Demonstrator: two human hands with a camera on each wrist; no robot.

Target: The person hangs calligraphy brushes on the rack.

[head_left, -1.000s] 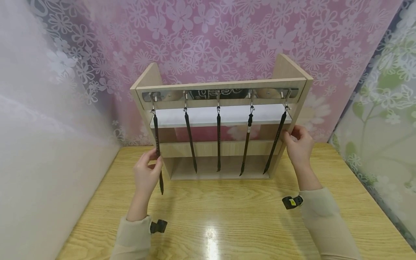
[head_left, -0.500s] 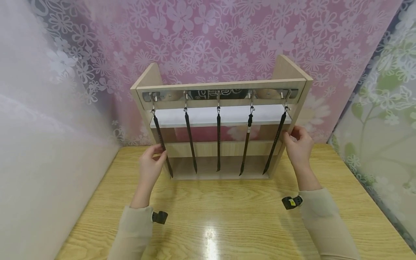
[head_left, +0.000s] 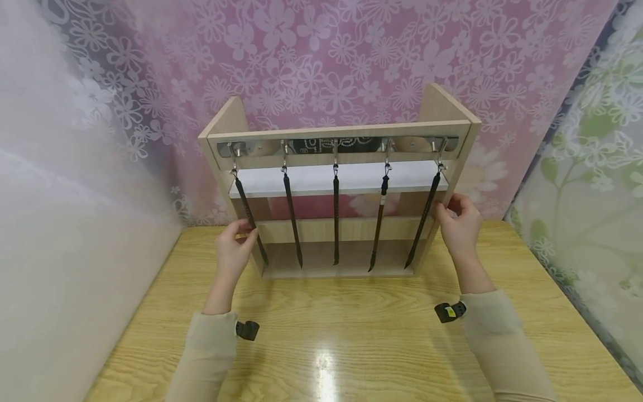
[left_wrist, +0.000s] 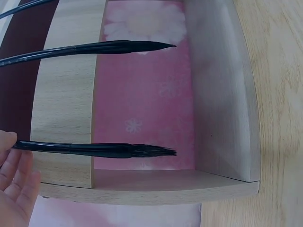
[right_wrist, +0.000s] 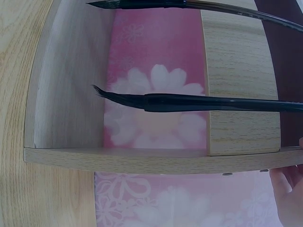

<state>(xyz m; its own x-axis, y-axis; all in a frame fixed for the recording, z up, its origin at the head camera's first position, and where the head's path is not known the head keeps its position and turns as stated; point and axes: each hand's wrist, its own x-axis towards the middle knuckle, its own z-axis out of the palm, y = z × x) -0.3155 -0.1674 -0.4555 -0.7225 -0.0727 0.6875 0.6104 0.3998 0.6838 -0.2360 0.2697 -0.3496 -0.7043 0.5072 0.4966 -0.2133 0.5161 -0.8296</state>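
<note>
Several dark calligraphy brushes hang by loops from metal hooks on a wooden rack [head_left: 281, 132]. My left hand [head_left: 233, 251] pinches the leftmost calligraphy brush [head_left: 246, 202] partway down its handle; this brush's slightly splayed tip [left_wrist: 154, 151] shows in the left wrist view. At the rack's other side, my right hand [head_left: 459, 229] grips the right side panel [head_left: 454, 167] between thumb and fingers, partly hidden behind it. The rightmost calligraphy brush [head_left: 424, 218] hangs beside that hand, untouched; its bent tip [right_wrist: 120, 98] is visible in the right wrist view.
A metal hook strip [head_left: 311, 146] runs along the rack's upper front. Below it is a white shelf [head_left: 311, 180]. The rack stands on a wood-grain table [head_left: 301, 324], before a pink floral backdrop [head_left: 331, 61]. A whitish wall [head_left: 85, 195] borders the left.
My left hand has moved right and slightly up with the leftmost brush, whose tip has swung from outside the rack to in front of its lower left corner. My right hand has stayed put.
</note>
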